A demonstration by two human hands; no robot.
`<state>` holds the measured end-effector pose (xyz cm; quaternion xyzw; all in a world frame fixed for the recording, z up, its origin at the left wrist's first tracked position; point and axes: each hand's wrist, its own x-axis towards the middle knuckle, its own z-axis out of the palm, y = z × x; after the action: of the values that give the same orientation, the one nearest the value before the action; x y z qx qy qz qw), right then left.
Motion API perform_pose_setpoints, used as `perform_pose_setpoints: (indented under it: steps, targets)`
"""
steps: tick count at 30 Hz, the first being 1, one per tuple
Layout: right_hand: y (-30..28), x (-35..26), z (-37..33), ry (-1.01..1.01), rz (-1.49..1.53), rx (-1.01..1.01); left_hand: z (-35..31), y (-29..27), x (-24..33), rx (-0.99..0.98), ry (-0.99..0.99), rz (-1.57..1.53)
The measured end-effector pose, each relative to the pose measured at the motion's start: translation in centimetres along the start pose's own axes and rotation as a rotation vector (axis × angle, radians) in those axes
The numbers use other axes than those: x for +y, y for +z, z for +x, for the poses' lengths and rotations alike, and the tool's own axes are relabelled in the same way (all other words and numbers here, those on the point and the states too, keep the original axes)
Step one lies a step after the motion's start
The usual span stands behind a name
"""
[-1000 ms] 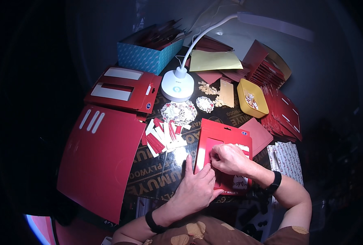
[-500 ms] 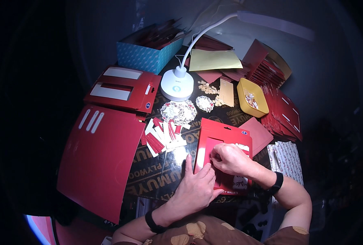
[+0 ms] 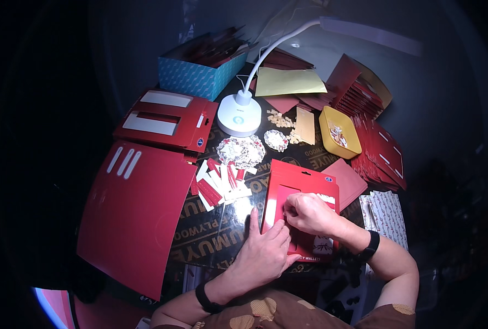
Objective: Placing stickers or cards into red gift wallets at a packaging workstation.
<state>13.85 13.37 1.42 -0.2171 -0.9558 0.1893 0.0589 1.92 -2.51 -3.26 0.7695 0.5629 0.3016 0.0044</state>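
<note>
A flat red cardboard package (image 3: 304, 174) with a hang slot and a window lies in front of me. Through its window shows a pinkish-red sheet (image 3: 288, 198). My left hand (image 3: 267, 249) rests across its lower left part, fingers stretched and apart, thumb on the front, index finger reaching past the left edge. My right hand (image 3: 312, 214) is closed in a pinch over the window, close to the left fingertips. Whatever sits between those fingertips is hidden. White pieces (image 3: 323, 245) with dark print show on the package's right side, partly covered by my right wrist.
Left stand red packages (image 3: 200, 123) and a large red sheet (image 3: 131, 219). Beyond my hands are red and white strips (image 3: 222, 183), printed round cutouts (image 3: 241, 151), a white lamp (image 3: 239, 118) and a blue box (image 3: 194, 77). A yellow tray (image 3: 326, 123) and red envelopes (image 3: 378, 148) lie right.
</note>
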Motion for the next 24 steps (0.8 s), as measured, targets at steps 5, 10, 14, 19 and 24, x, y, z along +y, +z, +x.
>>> perform_pose_setpoints:
  steps: [5, 10, 14, 19, 24]
  targets:
    - [-0.50, -0.32, 0.05, 0.074, 0.030, -0.089, -0.07, 0.15, 0.04, -0.005, 0.003, -0.001]
    - [-0.26, -0.06, 0.15, 0.012, 0.001, -0.056, -0.04, 0.12, -0.04, 0.015, 0.003, -0.002]
    - [-0.30, 0.28, 0.05, 0.014, -0.015, -0.090, 0.00, 0.06, -0.01, 0.009, 0.001, -0.001]
    - [-0.53, -0.03, 0.10, 0.053, -0.003, -0.115, -0.06, 0.12, 0.00, 0.027, 0.005, 0.009]
    - [0.07, -0.07, -0.22, -0.014, -0.014, -0.017, 0.01, 0.07, 0.02, 0.003, 0.004, 0.008]
